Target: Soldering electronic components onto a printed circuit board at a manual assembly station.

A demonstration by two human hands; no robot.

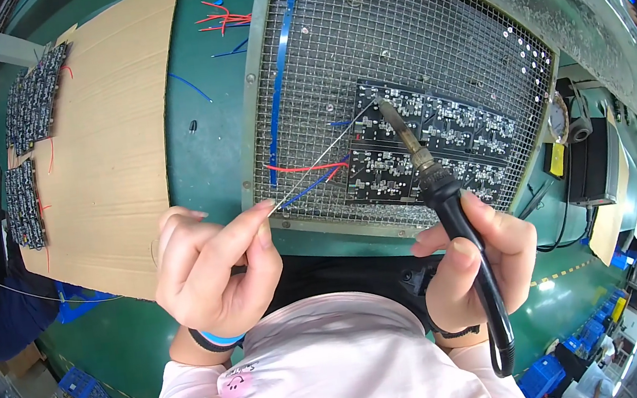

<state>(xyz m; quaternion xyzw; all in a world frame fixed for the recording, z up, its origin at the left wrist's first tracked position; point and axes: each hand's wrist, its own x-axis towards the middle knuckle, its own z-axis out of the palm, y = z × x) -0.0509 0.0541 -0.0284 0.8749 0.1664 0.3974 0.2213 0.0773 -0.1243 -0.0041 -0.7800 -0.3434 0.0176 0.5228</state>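
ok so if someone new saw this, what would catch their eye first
Probably the black soldering iron in the right hand, its tip at a dark circuit board on the metal mesh. The left hand pinches a thin wire reaching toward that tip. Off to the left, more boards lie on cardboard.

Reaching in from the near side, a person is holding both hands up, well apart. The left hand (pixel 219 267) is pinching, its forefinger (pixel 240 236) pointing toward the far right and meeting the thumb (pixel 263 241), the other fingers curling toward the palm. The right hand (pixel 492 253) is closing in a pen-like grip, thumb (pixel 462 257) pressing from the left, forefinger (pixel 483 214) bending in from the right.
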